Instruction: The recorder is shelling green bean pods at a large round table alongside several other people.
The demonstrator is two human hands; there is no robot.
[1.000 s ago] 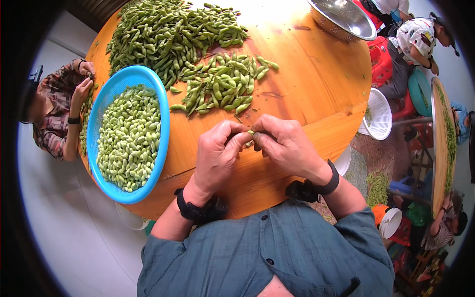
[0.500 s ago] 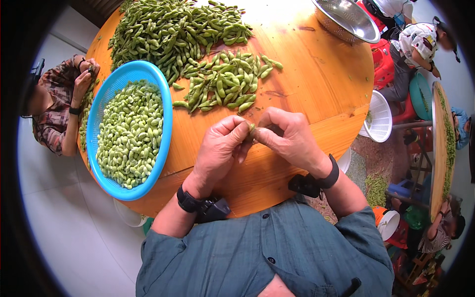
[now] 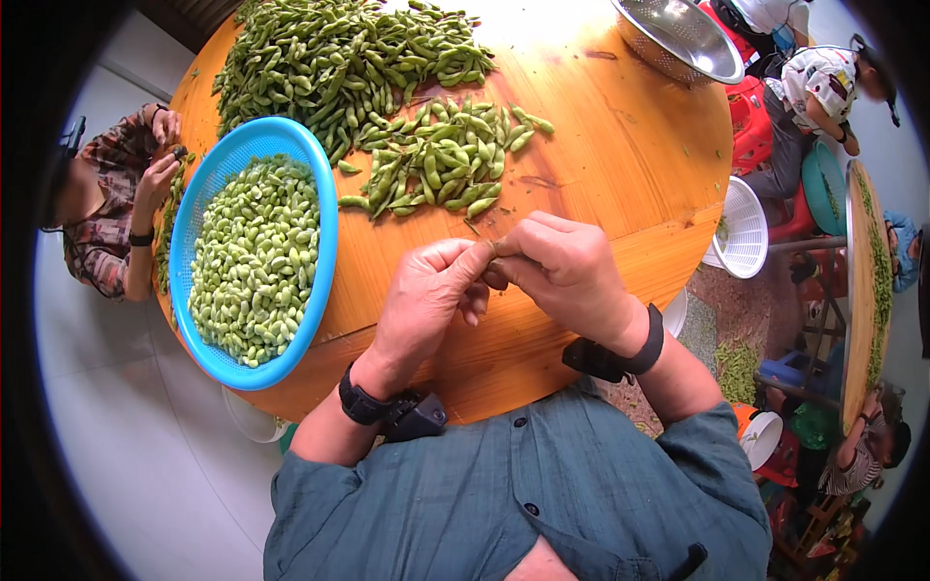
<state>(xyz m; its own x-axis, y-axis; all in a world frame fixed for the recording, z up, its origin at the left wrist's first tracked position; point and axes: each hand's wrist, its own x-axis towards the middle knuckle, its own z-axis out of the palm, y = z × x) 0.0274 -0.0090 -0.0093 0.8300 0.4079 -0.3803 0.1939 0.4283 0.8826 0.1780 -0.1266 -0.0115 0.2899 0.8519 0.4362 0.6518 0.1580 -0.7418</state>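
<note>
My left hand [image 3: 422, 295] and my right hand [image 3: 570, 276] meet over the near part of the round wooden table [image 3: 620, 169]. Thumbs and fingers of both are pinched together on a small soybean pod, which the fingertips almost wholly hide. A thin brownish sliver [image 3: 472, 228] shows just beyond the left fingertips. Ahead of my hands lies a loose pile of green soybean pods [image 3: 446, 160], with a larger heap of pods [image 3: 310, 73] behind it. On the left, a blue plastic basket [image 3: 330, 228] holds many shelled green beans [image 3: 254, 266].
A metal colander [image 3: 683, 44] stands at the table's far right edge. Below that edge is a white basket [image 3: 744, 228]. Across the table's left side, a person in a patterned shirt [image 3: 116, 203] handles something small. Other people sit by another table [image 3: 860, 290] at right.
My right fingers have curled in closer to the left fingertips, and the green bit between them is now hidden. The person at left has moved their hands apart slightly.
</note>
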